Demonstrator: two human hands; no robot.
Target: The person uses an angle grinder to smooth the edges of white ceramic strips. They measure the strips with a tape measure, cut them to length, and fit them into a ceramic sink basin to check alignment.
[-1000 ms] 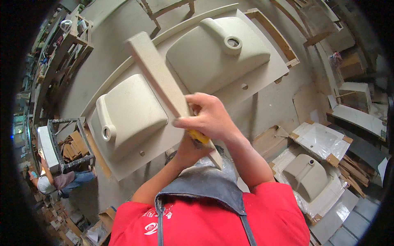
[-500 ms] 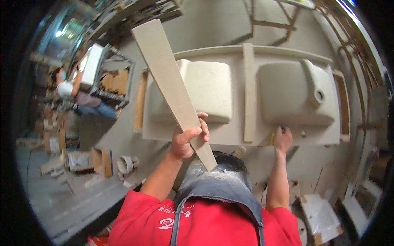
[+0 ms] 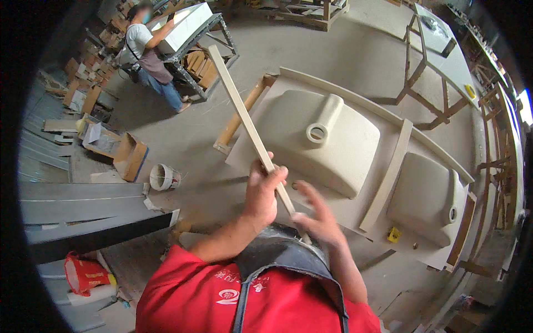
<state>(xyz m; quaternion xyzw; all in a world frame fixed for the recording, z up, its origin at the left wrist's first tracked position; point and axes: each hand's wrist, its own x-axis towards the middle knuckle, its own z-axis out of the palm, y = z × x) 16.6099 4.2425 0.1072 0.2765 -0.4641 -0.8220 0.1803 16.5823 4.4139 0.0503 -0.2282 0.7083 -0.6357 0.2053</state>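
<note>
My left hand (image 3: 263,188) grips a long beige strip (image 3: 236,100) around its lower part. The strip slants up and to the left, its narrow edge facing me. My right hand (image 3: 321,219), blurred by motion, is at the strip's lower end with fingers stretched apart; whether it touches the strip I cannot tell. Beyond my hands lies an upside-down countertop (image 3: 355,213) with two cream sink basins, a left one (image 3: 333,150) and a right one (image 3: 425,191). A flat crosspiece (image 3: 387,175) lies between them. A yellow tape measure (image 3: 393,234) rests near the countertop's front edge.
At the far left a person (image 3: 147,53) stands by a white box-shaped piece (image 3: 186,30) on a metal frame. A white bucket (image 3: 162,176), a cardboard box (image 3: 130,157) and a red bucket (image 3: 83,275) stand left. A wooden-legged table (image 3: 438,55) is at the far right.
My right hand has left the yellow tape measure and come over to the strip's lower end. The strip has turned from its broad face to its edge. My view has swung round to the left.
</note>
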